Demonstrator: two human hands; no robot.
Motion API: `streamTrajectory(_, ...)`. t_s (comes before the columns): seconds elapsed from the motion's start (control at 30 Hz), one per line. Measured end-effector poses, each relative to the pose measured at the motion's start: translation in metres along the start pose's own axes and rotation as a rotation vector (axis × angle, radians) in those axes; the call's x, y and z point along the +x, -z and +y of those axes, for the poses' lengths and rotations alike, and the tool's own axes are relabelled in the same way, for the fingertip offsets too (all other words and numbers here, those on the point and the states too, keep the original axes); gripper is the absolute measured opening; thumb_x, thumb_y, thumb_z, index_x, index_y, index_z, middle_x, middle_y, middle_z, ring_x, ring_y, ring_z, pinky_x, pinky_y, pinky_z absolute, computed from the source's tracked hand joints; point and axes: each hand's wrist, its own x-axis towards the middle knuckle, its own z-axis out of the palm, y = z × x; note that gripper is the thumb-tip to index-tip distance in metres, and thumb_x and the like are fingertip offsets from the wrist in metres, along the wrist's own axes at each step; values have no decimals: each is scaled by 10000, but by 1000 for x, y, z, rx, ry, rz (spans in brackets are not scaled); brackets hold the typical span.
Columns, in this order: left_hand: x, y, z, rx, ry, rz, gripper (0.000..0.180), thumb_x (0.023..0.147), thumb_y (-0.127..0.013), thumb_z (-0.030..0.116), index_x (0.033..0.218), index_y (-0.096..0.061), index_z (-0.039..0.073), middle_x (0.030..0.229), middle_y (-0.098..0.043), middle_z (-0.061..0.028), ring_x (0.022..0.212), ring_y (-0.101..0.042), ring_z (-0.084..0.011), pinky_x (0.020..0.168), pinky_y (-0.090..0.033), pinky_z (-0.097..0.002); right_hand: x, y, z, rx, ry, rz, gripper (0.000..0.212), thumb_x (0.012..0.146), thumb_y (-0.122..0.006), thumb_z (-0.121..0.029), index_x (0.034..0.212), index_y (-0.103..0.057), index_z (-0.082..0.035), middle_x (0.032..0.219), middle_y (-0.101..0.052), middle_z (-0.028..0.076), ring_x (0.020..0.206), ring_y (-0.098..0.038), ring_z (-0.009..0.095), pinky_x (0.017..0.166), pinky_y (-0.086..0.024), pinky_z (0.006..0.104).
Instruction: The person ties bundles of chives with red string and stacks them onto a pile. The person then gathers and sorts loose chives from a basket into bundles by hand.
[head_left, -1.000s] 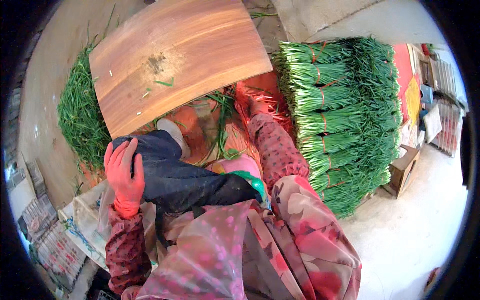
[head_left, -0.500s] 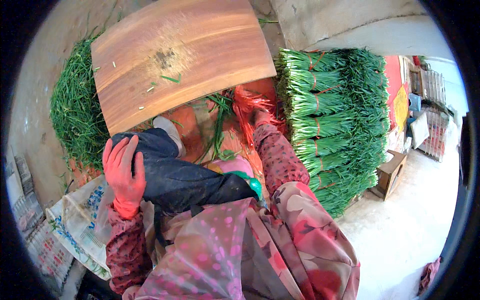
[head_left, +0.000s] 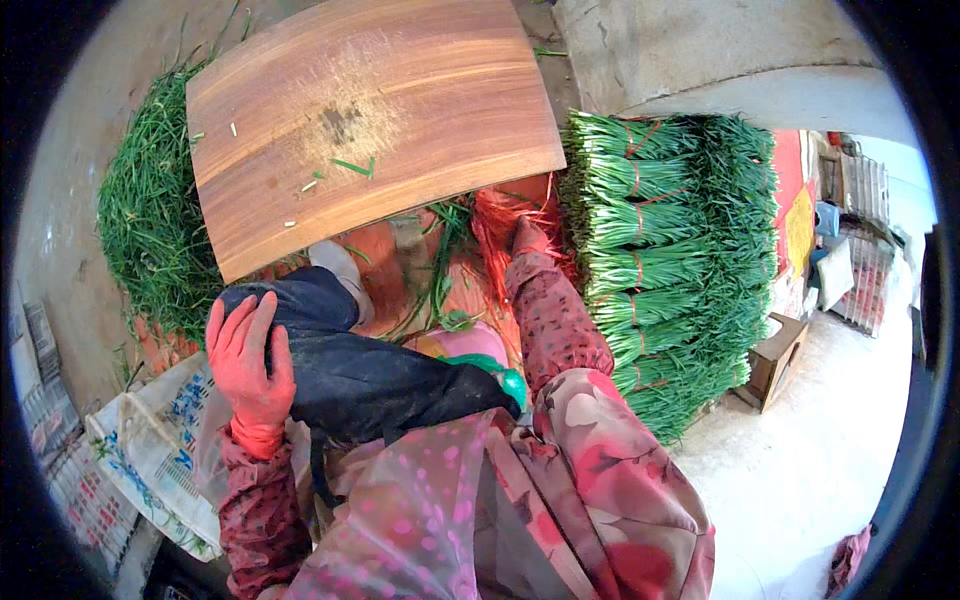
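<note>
My left hand [head_left: 248, 365], in an orange-red glove, rests on the knee of my dark trousers [head_left: 390, 385]. Its fingers are stretched out and hold nothing. Beyond my lap, my right hand [head_left: 530, 238] is down among a heap of thin red plastic strips [head_left: 497, 225], close to the board's near right corner. Its fingers blend into the strips, so their grip is hidden. To its right lies a tall stack of green chive-like bundles [head_left: 650, 260], pale stem ends toward the left, tied with red strips. A wooden board [head_left: 420, 130] carries a few cut green and white scraps [head_left: 355, 168].
Loose green leaves [head_left: 155, 210] are heaped left of the board. A few long leaves [head_left: 440, 260] lie on the reddish floor below it. A small wooden box [head_left: 775, 365] stands right of the stack, and a printed sack [head_left: 165, 430] lies at my left.
The whole view has shifted slightly. My right hand stays among the red strips with only a small movement. My left hand has kept its place on the knee.
</note>
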Motion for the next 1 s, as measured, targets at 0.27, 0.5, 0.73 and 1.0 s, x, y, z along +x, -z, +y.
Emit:
streamTrajectory(0.27,32,20,39,-301,-15,-19,293,784,-614,-11,1075,-640,22,1009,-669,-108,981,-621,-277,990,-408,-453,-69,46,-41,-147,375,168,298,924,-557,-268,952,-626,20,741,-636,91,614,-611,172,544,-489,309)
streamTrajectory(0.5,60,170,122,-517,-101,-89,272,800,-603,-2,1065,-640,43,1036,-661,-107,992,-620,-265,960,-435,-430,-221,116,-174,278,370,-491,244,930,-558,-234,944,-651,-9,729,-640,72,600,-602,94,525,-478,252)
streamTrajectory(0.73,27,219,104,-327,16,-156,254,824,-606,57,1078,-618,70,1048,-640,-104,989,-612,-266,920,-461,-403,-183,32,-309,-207,652,-565,338,907,-526,-380,922,-674,-76,769,-680,147,714,-671,292,660,-518,400)
streamTrajectory(1.0,-58,312,96,-50,419,-145,243,851,-610,124,1092,-594,100,1061,-617,-100,986,-604,-268,875,-492,-373,-124,-67,-393,-972,1035,-407,428,866,-444,-381,829,-678,-24,698,-660,161,684,-655,312,690,-511,430)
